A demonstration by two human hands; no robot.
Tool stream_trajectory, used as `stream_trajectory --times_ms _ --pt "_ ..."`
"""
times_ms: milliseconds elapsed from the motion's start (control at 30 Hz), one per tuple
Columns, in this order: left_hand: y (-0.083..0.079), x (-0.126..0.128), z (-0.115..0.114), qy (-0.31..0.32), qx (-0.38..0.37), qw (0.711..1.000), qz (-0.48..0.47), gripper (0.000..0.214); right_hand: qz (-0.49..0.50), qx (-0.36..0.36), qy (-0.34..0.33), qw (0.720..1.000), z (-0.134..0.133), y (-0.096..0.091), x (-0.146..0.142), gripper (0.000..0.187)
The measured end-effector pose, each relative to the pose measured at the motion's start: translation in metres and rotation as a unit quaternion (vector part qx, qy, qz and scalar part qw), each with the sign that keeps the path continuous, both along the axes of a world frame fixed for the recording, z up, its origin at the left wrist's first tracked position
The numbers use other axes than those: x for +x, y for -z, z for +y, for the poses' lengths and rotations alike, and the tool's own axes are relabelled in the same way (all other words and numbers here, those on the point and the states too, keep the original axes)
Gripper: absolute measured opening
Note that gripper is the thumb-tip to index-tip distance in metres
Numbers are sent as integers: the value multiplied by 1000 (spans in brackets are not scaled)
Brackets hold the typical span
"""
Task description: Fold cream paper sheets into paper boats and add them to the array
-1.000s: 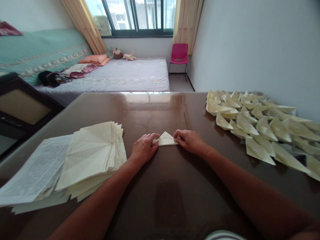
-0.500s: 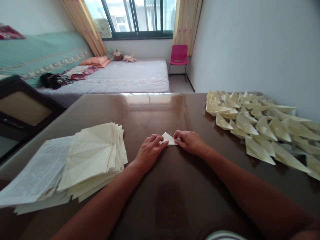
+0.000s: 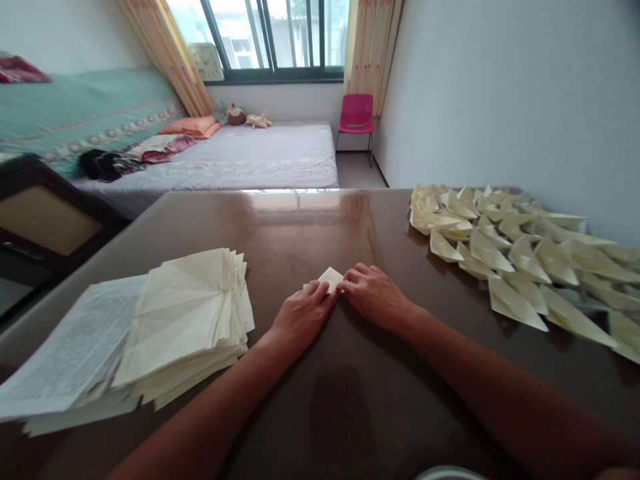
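A small folded piece of cream paper (image 3: 331, 277) lies on the brown glossy table between my hands, its peak pointing away from me. My left hand (image 3: 304, 308) presses on its left part, the fingers closed over it. From the right, my right hand (image 3: 374, 293) pinches the paper's near right corner, fingers curled. Both hands almost meet at the near edge, and my fingers hide part of the folds. A thin strip of the paper sticks out beyond my left fingers.
To the left lies a thick stack of creased cream sheets (image 3: 183, 313), partly over printed white pages (image 3: 75, 347). Many folded paper boats (image 3: 500, 247) crowd the table's right side by the wall. Beyond the table are a bed (image 3: 270, 153) and a pink chair (image 3: 357, 115).
My right hand has slid left along the paper toward my left hand. The paper has shifted slightly left, and a strip now shows past my left fingers.
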State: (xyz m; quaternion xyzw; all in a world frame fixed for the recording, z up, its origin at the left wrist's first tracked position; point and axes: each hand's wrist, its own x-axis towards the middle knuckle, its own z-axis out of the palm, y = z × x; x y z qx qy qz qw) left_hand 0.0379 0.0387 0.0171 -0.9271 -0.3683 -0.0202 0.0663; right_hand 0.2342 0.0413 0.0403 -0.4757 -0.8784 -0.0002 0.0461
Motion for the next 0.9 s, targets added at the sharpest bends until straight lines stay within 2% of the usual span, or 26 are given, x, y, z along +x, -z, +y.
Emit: stream_trajectory --times_ms 167,367,700,900 --pt "2 -1 -2 -3 -5 1000 2 42 -79 -32 19 996 -13 -10 -8 23" --pt "2 0 -8 -23 5 1000 16 42 -128 -26 43 991 -24 -18 -9 26" --pt "-11 -8 -12 -80 37 995 44 32 -127 -25 51 990 -29 -12 -13 27" --pt "-13 -10 -8 -83 50 994 42 28 -94 -44 73 992 -18 -13 -7 22"
